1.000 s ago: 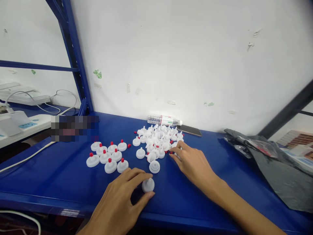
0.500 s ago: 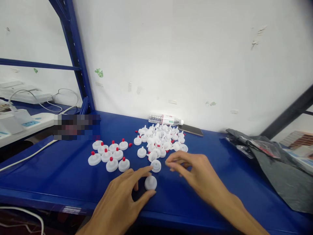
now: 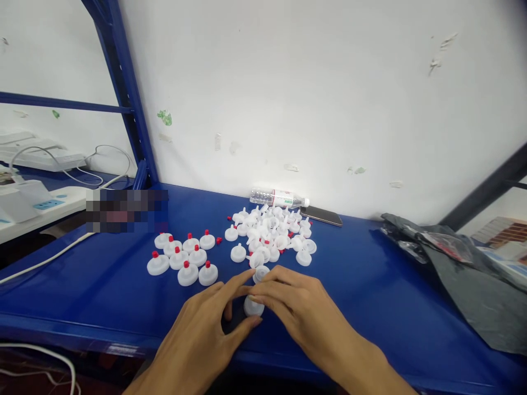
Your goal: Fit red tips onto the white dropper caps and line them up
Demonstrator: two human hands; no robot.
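At the front of the blue table, a white plastic spout cap (image 3: 252,307) stands with its wide base down. My left hand (image 3: 206,323) curls round it, thumb at the near side and fingers at the far side. My right hand (image 3: 300,312) is closed, its fingertips pinched together over the cap's top. Whatever they pinch is hidden. Just behind lies another white cap (image 3: 262,272), hollow side up and partly covered by fingers. To the left stand several white caps with red tips (image 3: 188,273).
Behind my hands lies a heap of white caps (image 3: 274,230) mixed with small red tips (image 3: 219,240). A clear bottle (image 3: 280,198) and a phone (image 3: 321,215) lie by the wall. Grey plastic bag (image 3: 461,285) at right; white power strip (image 3: 61,203) and cables at left.
My right hand has moved left and down, from beside the heap to the top of the cap in my left hand. A white cap now stands at the heap's right edge. My left hand stays put.
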